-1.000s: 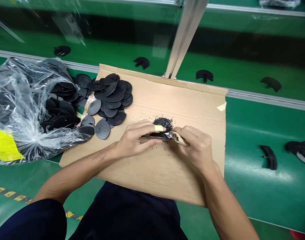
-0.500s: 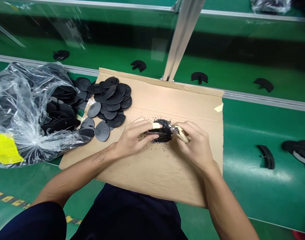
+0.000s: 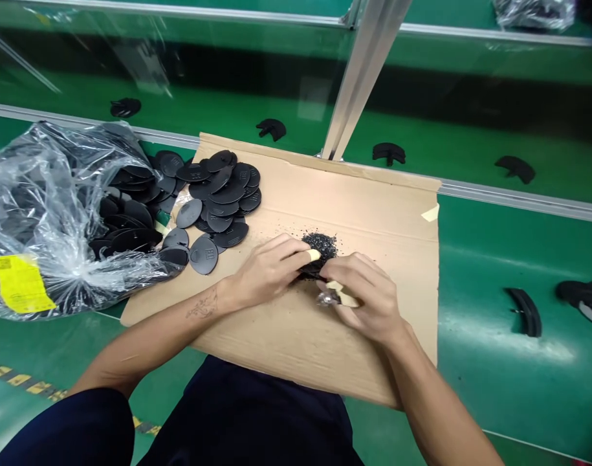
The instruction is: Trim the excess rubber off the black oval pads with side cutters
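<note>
Right hand [image 3: 368, 291] grips the pliers [image 3: 344, 296], fingers wrapped round the pale handles, metal head poking out on the near side, toward the left hand [image 3: 271, 268]. That left hand is bent over the crumbs [image 3: 323, 244], its fingertips close to the right hand's; something dark shows beneath them, mostly hidden, so I cannot tell whether they hold it. Both hands work over the middle of the cardboard [image 3: 354, 207], the crumbs just past the fingertips.

Bare cardboard runs from the crumbs to the raised far edge, which lies along the rail [image 3: 509, 197] at the foot of the post [image 3: 366, 77]. More opens between the right knuckles and the right edge. Left is tighter: discs [image 3: 225, 194] crowd the far left corner, and the bag [image 3: 38, 200] laps over the left edge. Each forearm crosses the near part of the board, whose front edge reaches the person's lap. Past the right edge is green table [image 3: 475, 259], with a curved part [image 3: 527, 312] well apart from the hand.
</note>
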### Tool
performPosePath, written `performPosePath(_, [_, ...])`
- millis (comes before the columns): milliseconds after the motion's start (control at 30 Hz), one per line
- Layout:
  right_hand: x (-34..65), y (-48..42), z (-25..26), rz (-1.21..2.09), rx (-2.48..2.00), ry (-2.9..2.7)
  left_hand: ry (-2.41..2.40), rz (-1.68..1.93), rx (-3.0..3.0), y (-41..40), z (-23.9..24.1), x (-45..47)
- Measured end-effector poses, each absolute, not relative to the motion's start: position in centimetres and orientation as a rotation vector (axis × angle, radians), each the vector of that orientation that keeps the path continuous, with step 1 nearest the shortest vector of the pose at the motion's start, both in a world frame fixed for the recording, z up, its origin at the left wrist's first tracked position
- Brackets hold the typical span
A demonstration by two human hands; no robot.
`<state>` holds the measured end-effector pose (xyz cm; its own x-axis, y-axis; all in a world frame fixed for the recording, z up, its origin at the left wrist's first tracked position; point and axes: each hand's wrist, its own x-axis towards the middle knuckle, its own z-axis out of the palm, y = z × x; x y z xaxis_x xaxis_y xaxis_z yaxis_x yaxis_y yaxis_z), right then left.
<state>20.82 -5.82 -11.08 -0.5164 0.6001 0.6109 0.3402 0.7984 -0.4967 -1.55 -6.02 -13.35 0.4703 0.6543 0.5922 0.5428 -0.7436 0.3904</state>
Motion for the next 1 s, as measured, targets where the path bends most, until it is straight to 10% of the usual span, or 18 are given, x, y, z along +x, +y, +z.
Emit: performPosePath(1000, [22.2, -5.1, -11.2, -0.165, -1.051, -2.290, 0.783, 1.408, 2.081, -6.7, -12.7, -0.8])
